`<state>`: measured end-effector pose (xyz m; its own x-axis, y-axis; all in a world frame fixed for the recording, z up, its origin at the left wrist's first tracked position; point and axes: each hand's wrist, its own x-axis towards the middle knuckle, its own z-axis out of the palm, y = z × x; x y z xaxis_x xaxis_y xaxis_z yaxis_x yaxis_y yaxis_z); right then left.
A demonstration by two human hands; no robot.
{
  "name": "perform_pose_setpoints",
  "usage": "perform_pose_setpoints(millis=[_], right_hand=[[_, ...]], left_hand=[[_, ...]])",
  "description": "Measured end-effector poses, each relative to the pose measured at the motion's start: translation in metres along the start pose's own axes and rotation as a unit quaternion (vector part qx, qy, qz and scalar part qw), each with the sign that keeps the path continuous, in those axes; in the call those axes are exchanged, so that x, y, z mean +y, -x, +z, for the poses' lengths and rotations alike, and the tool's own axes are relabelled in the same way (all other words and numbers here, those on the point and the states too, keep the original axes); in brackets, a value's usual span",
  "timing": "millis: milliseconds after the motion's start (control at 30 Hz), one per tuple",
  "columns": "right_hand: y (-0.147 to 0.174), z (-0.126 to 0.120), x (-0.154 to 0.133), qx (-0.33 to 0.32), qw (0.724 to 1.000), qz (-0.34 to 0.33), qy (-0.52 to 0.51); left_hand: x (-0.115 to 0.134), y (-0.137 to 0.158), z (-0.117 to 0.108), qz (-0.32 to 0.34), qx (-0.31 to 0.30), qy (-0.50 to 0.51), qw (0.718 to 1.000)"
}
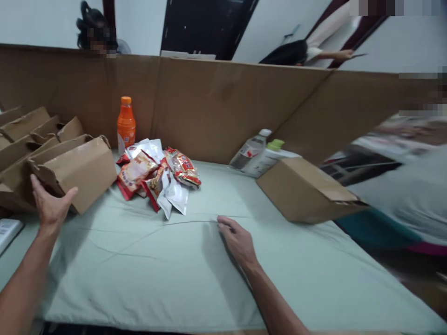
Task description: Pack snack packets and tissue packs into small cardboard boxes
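Note:
My left hand (51,204) is at the near end of a brown cardboard box (82,170), thumb and fingers spread apart and touching its edge. More open-topped cardboard boxes (26,125) stand close together behind and left of it. My right hand (237,239) rests over the pale green tablecloth (167,279) near the middle, fingers loosely extended, nothing visible in it. Between the hands, farther back, lies a pile of red and silver snack packets (138,172), with a shiny red packet (184,166) on its right. Behind the pile an orange bottle (126,124) stands upright.
A tilted cardboard box (307,190) sits at the right, beside a leaning clear bottle (250,151) and a green-capped white bottle (268,158). A tall cardboard wall (209,102) runs along the back. A white object (9,232) lies far left. People are beyond the wall and at right.

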<state>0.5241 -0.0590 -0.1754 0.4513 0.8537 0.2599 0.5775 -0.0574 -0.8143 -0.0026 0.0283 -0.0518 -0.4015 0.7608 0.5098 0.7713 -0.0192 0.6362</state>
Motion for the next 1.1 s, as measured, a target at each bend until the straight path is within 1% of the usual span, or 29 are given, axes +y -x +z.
perform_pose_setpoints(millis=[67,133,233,300,333,400,467,500,533,600,633,700,767,800,867,967,1033,1100], right_hand=[[-0.003,-0.009,0.002,0.002,1.000,-0.003,0.000],[-0.001,-0.021,0.006,0.005,1.000,-0.001,0.000],[0.008,-0.034,0.005,0.018,1.000,-0.005,0.015],[0.010,-0.032,-0.010,0.017,0.999,-0.042,0.020],[0.009,-0.027,-0.024,0.011,0.997,-0.074,0.018],[-0.003,-0.009,-0.064,-0.012,0.988,-0.155,0.011],[-0.025,0.018,-0.117,-0.047,0.971,-0.233,0.027],[-0.039,0.033,-0.145,-0.068,0.962,-0.258,0.048],[-0.054,0.050,-0.173,-0.101,0.955,-0.264,0.086],[-0.083,0.084,-0.221,-0.174,0.941,-0.224,0.187],[-0.094,0.101,-0.239,-0.214,0.929,-0.195,0.233],[-0.109,0.133,-0.264,-0.243,0.919,-0.171,0.259],[-0.114,0.158,-0.274,-0.253,0.918,-0.171,0.252],[-0.114,0.165,-0.274,-0.255,0.919,-0.177,0.244],[-0.113,0.170,-0.270,-0.249,0.923,-0.196,0.217],[-0.124,0.155,-0.258,-0.205,0.937,-0.223,0.176],[-0.143,0.138,-0.248,-0.140,0.953,-0.235,0.129],[-0.165,0.118,-0.237,-0.059,0.967,-0.233,0.090]], left_hand=[[0.008,-0.017,0.009,-0.011,0.033,-0.001,0.999],[0.009,-0.023,0.006,0.000,0.048,-0.004,0.999],[0.002,-0.014,-0.008,0.022,0.060,-0.021,0.998],[-0.001,-0.003,-0.015,0.025,0.070,-0.037,0.997],[-0.002,0.002,-0.016,0.025,0.073,-0.042,0.996],[0.000,0.007,-0.015,0.020,0.073,-0.043,0.996],[0.004,0.007,-0.012,0.017,0.069,-0.040,0.997],[0.007,0.005,-0.010,0.017,0.068,-0.040,0.997],[0.010,0.001,-0.008,0.017,0.069,-0.040,0.997],[0.016,-0.008,-0.004,0.011,0.069,-0.037,0.997],[0.020,-0.012,-0.001,0.005,0.068,-0.037,0.997],[0.025,-0.022,0.005,-0.007,0.059,-0.039,0.997],[0.027,-0.030,0.015,-0.012,0.048,-0.044,0.998],[0.027,-0.034,0.021,-0.013,0.045,-0.046,0.998],[0.025,-0.040,0.036,-0.019,0.044,-0.046,0.998],[0.021,-0.049,0.062,-0.036,0.043,-0.046,0.997],[0.022,-0.058,0.078,-0.047,0.040,-0.040,0.997],[0.028,-0.068,0.090,-0.058,0.034,-0.023,0.997]])
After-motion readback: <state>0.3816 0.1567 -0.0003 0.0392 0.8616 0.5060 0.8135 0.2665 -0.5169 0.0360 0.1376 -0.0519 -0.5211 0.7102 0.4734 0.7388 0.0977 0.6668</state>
